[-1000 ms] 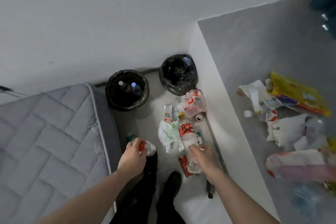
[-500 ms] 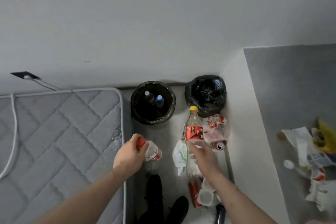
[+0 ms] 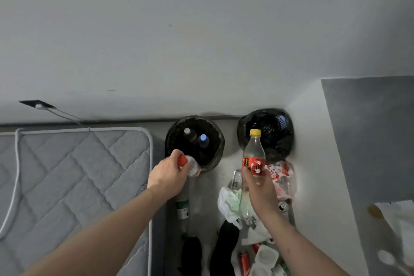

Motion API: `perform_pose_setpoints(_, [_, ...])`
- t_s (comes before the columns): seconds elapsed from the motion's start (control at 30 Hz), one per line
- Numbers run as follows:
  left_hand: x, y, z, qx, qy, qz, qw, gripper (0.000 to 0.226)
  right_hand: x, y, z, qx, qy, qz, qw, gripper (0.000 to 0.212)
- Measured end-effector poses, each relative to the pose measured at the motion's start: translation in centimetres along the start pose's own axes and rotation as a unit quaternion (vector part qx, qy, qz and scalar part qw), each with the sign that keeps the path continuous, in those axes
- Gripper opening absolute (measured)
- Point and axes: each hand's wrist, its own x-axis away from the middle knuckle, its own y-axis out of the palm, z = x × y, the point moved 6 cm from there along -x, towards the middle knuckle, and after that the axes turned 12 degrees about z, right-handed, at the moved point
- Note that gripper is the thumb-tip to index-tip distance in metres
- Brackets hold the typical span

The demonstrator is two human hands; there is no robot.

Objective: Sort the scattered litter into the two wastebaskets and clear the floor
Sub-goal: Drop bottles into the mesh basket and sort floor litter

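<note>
Gripping red-labelled bottle (image 3: pixel 253 159) (writing unreadable) — upright

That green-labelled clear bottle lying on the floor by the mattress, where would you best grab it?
Probably around the body of the green-labelled bottle, near its label, coming from above. It lies flat along the mattress edge, so its long rounded side faces up while its ends are partly hidden.

Our left hand (image 3: pixel 167 175) grips a red-capped bottle (image 3: pixel 190 164) at the left bin's (image 3: pixel 216 141) rim; our right hand (image 3: pixel 261 188) holds a yellow-capped bottle (image 3: pixel 254 154) before the right bin (image 3: pixel 277 132). Litter (image 3: pixel 230 204) lies below.
</note>
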Motion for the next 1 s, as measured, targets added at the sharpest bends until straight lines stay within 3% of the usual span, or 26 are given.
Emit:
perform_pose_setpoints(0.13, [-3.2, 2.1, 1.8, -0.027, -0.004, -0.009, 1.0, 0.029, -3.3, -0.3, -0.5, 0.013, -0.012, -0.001, 1.0, 0.029])
perform_pose_setpoints(0.57, [-13.2, 14.0, 3.0, -0.161, 0.03, -0.099, 0.982, 0.023, -12.9, 3.8, 2.9, 0.076, 0.001, 0.022, 0.997, 0.049])
perform_pose_setpoints(0.87, [-16.3, 23.3, 2.1, -0.221, 0.045, -0.168, 0.96, 0.049, -17.2, 6.3, 7.1, 0.086, -0.011, 0.036, 0.996, 0.058])
perform_pose_setpoints(1.0, [-16.9, 26.0, 2.1, -0.238, 0.046, -0.189, 0.952, 0.044, -18.4, 6.4, 8.3, 0.09, -0.012, 0.046, 0.995, 0.053])
